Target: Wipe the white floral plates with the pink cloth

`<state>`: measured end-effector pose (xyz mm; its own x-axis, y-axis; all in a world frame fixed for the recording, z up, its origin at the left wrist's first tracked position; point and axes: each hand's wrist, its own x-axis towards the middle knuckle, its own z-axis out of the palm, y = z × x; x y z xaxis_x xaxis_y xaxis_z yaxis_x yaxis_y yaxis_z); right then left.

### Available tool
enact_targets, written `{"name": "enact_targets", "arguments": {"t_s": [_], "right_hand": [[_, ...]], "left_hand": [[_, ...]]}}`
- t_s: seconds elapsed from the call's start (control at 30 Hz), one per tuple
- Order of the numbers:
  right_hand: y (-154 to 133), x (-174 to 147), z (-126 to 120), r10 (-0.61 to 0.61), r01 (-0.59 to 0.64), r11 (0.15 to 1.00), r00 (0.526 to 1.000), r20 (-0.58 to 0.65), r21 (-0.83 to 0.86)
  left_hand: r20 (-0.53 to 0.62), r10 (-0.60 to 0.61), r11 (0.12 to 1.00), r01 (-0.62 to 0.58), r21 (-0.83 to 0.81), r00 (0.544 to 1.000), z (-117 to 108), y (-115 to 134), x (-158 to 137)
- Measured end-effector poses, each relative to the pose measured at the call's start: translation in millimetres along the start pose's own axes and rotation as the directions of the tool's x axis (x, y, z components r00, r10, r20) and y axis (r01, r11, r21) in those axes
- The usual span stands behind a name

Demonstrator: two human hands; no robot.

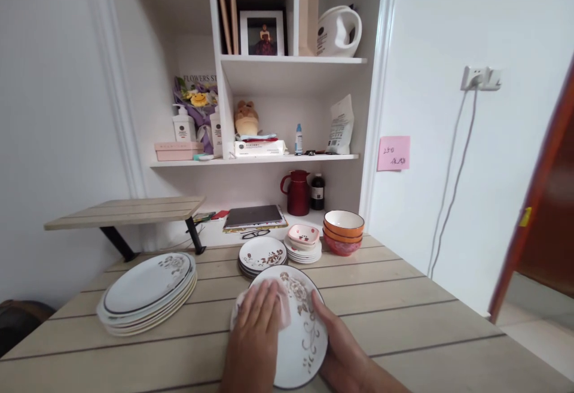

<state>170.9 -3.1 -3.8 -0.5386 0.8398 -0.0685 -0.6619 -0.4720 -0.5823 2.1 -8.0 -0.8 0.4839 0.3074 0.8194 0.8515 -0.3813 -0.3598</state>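
A white plate with brown flowers [309, 333] is tilted up above the table's near edge. My right hand [338, 345] grips its right rim, thumb on the face and fingers behind. Against the upper left of the plate my left hand [258, 327] presses a pale pink cloth [283, 306], which shows around the fingers. Just behind stands a stack of smaller flowered plates [258, 252]. To the left lies a stack of large plates [147, 285], the top one with a similar flower pattern.
Small saucers [307, 255] hold a pink square bowl [304, 234], beside stacked orange and red bowls [344, 225]. A raised wooden stand [125, 210] is at left. Behind are a laptop [253, 216], glasses [256, 234], a red jug [298, 192] and a dark bottle [317, 192] under shelves.
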Motion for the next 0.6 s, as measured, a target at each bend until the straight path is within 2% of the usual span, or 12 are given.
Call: {"name": "enact_targets", "arguments": {"t_s": [0.1,0.2,0.27,0.33,0.4,0.47,0.5,0.53,0.57,0.6], "right_hand": [[-2.1,0.2,-3.0,0.016,-0.016,1.0,1.0,-0.003,0.018],[-1.2,-0.7,-0.4,0.031,-0.032,0.999,0.999,0.018,0.045],[0.1,-0.3,1.9,0.022,-0.023,0.998,1.0,0.015,0.057],[0.3,1.2,2.8,0.015,-0.014,0.997,1.0,-0.001,0.077],[-1.3,3.1,1.4,0.033,-0.031,0.994,0.999,-0.018,0.106],[-4.2,4.5,-1.9,0.066,-0.062,0.989,0.997,-0.027,0.136],[-5.6,5.0,-3.7,0.075,-0.07,0.987,0.997,-0.032,0.144],[-6.8,5.4,-5.4,0.076,-0.069,0.987,0.996,-0.042,0.144],[-7.6,5.5,-6.6,0.068,-0.06,0.989,0.996,-0.054,0.137],[-7.9,5.5,-7.3,0.057,-0.049,0.991,0.996,-0.063,0.125]], "left_hand": [[-0.018,0.093,0.976,-0.095,-0.193,0.995,2.4,10.8,0.1],[0.086,0.109,0.934,-0.072,-0.35,0.99,-1.4,13.2,2.8],[0.166,0.01,0.903,0.062,-0.426,0.986,-6.6,8.5,3.6],[0.189,-0.163,0.839,0.237,-0.49,0.968,-11.5,0.5,3.2],[0.19,-0.362,0.741,0.405,-0.536,0.913,-14.0,-8.7,1.9],[0.197,-0.556,0.607,0.556,-0.568,0.808,-13.6,-16.7,1.3],[0.216,-0.655,0.504,0.631,-0.59,0.724,-12.9,-19.7,1.6],[0.256,-0.744,0.362,0.694,-0.622,0.617,-12.2,-21.7,2.4],[0.333,-0.803,0.172,0.727,-0.664,0.494,-11.8,-22.6,3.7],[0.453,-0.807,-0.057,0.714,-0.697,0.378,-11.9,-22.4,5.4]]}}
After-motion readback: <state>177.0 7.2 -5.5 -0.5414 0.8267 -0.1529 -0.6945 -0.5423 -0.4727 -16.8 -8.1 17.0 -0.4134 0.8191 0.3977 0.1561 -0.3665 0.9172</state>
